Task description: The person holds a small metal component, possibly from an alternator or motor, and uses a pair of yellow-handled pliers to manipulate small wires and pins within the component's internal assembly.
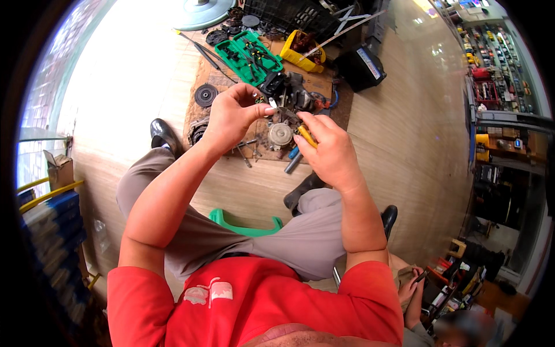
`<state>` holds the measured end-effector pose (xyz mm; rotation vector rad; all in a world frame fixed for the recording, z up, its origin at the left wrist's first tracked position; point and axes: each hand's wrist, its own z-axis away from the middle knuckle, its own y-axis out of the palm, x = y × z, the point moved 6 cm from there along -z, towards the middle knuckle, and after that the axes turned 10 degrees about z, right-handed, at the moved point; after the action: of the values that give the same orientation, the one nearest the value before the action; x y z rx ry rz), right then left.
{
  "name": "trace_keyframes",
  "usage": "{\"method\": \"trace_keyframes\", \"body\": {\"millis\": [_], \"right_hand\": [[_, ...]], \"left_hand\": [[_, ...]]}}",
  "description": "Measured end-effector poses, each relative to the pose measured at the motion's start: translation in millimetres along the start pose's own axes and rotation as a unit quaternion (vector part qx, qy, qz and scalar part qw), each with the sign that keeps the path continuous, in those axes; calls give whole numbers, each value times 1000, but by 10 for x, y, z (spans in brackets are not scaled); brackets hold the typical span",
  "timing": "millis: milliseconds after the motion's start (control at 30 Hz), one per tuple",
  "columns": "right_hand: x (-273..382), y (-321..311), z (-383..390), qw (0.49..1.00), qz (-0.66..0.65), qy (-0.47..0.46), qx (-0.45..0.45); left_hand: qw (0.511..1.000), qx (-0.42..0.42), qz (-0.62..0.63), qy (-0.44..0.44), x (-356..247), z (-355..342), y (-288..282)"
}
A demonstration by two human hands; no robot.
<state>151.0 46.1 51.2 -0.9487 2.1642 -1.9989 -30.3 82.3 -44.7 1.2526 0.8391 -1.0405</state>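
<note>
- A stack of blue crates (55, 231) with yellow bars stands at the far left edge, beside a small open cardboard box (60, 170).
- A black round pulley disc (206, 95) lies on the brown mat (347, 110) that is spread over the pale wooden floor.
- An open green plastic tool case (250, 56) holding pliers sits further up on the mat.
- The person's left hand (231, 115) is raised over the mat, fingers curled narrow, pinching a small white-tipped part (272, 105) between thumb and forefinger.
- A small grey metal motor assembly (281, 132) with a round silver cap is between the two hands, touching both; whether it rests on the mat cannot be told.
- The person's right hand (329, 151) is closed around a yellow-handled tool (307, 136), its tip pointing at the motor assembly.
- A yellow plastic bin (302, 52) sits right of the tool case.
- A green plastic stool (245, 225) shows between the person's knees.
- Another person's hand (409, 283) appears at the lower right, near cluttered shelves (497, 58).
</note>
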Motion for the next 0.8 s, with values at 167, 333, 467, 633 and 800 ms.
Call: {"method": "trace_keyframes", "body": {"millis": [167, 333, 467, 633, 800], "right_hand": [[-12, -61, 19, 1000, -4, -5, 3], [-87, -67, 57, 1000, 13, -1, -5], [-183, -97, 37, 1000, 12, 6, -16], [-315, -107, 30, 999, 1, 32, -13], [-405, -77, 2, 998, -4, 62, 21]], "left_hand": [[973, 3, -229, 23, -132, 27, 46], [951, 39, -300, 69, -229, 89, 186], [938, 88, -320, 104, -242, 129, 243], [932, 126, -320, 117, -277, 150, 294], [936, 121, -321, 81, -231, 133, 253]]}}
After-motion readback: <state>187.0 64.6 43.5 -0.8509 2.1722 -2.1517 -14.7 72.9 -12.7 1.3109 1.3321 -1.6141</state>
